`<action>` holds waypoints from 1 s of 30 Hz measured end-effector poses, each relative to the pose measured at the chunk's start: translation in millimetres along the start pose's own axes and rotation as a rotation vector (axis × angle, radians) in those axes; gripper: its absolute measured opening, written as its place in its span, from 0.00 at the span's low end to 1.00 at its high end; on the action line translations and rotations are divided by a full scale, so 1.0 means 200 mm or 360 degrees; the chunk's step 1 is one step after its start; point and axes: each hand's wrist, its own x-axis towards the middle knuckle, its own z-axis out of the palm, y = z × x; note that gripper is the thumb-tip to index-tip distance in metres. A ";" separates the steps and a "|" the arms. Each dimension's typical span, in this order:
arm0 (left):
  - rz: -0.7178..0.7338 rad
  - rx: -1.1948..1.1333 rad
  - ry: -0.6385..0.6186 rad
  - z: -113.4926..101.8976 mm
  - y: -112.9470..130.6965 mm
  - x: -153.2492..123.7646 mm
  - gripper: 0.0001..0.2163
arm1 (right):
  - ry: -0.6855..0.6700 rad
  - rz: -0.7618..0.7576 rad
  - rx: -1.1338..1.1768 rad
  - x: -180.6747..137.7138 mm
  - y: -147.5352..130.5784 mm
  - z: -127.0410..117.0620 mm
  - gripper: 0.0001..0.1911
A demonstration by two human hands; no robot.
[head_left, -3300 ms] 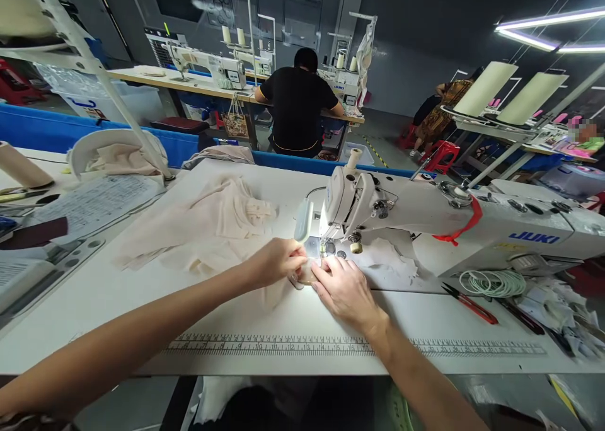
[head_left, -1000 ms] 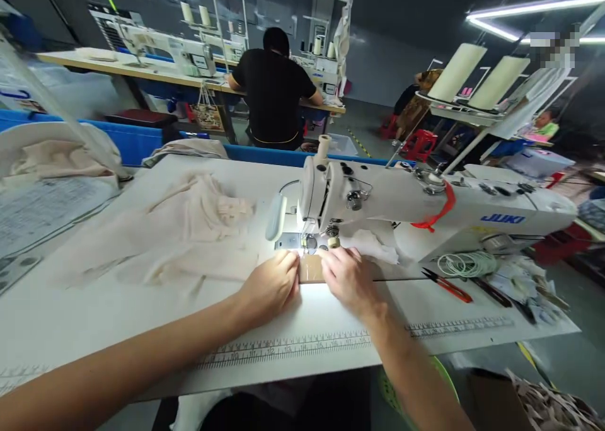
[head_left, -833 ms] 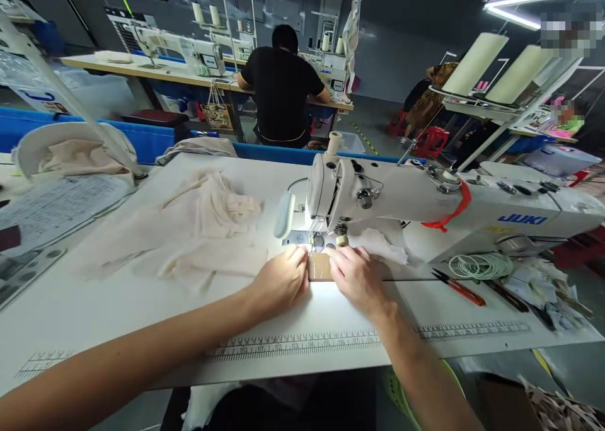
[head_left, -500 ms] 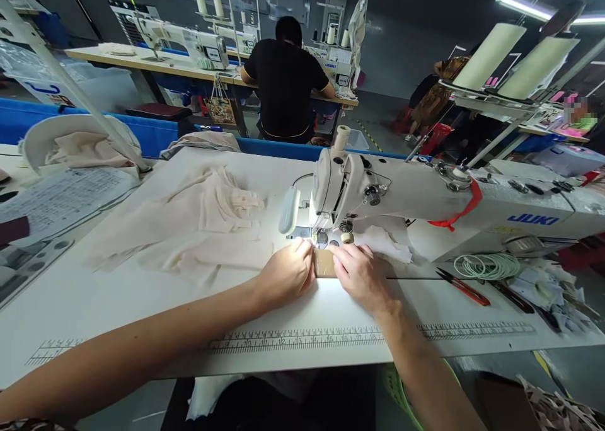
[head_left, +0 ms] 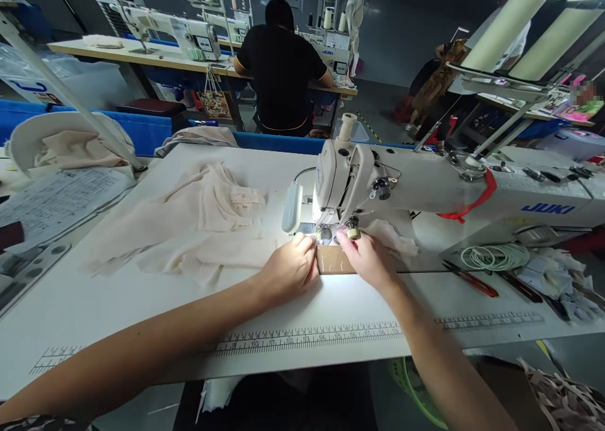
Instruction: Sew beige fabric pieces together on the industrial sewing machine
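The sewing machine stands in front of me, its lamp lighting the needle area. My left hand is closed just left of the presser foot, fingertips pinching the edge of a pale beige fabric that spreads out to the left. On the other side of the foot, my right hand has thumb and index finger pressed together close to the needle; whatever is between them is too small to make out. Between both hands shows a brown plate with bits of thread on it. Another pale fabric piece lies behind my right hand.
Thread snips, a coil of pale green cord and fabric scraps lie at right. A printed ruler runs along the front edge. A written sheet is at left. A person sits ahead at another machine.
My right hand has moved up and slightly right, its fingers now drawn together, so more of the brown plate shows. My left hand stays beside the foot. The view has shifted a little.
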 end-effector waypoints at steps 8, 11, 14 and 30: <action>0.0035 -0.0073 0.0080 -0.01 -0.01 0.00 0.14 | 0.0002 0.0147 0.0164 0.06 0.00 -0.01 0.18; 0.0045 -0.0064 0.0111 -0.01 -0.01 0.00 0.14 | 0.0033 0.0188 0.0219 0.01 -0.01 -0.02 0.16; 0.0052 -0.0076 0.0151 0.00 -0.03 0.00 0.12 | -0.0012 0.0197 0.0309 -0.01 -0.03 -0.02 0.17; 0.0063 -0.0150 0.0117 0.01 -0.06 0.02 0.12 | 0.0130 0.0133 0.0091 -0.02 0.01 0.01 0.19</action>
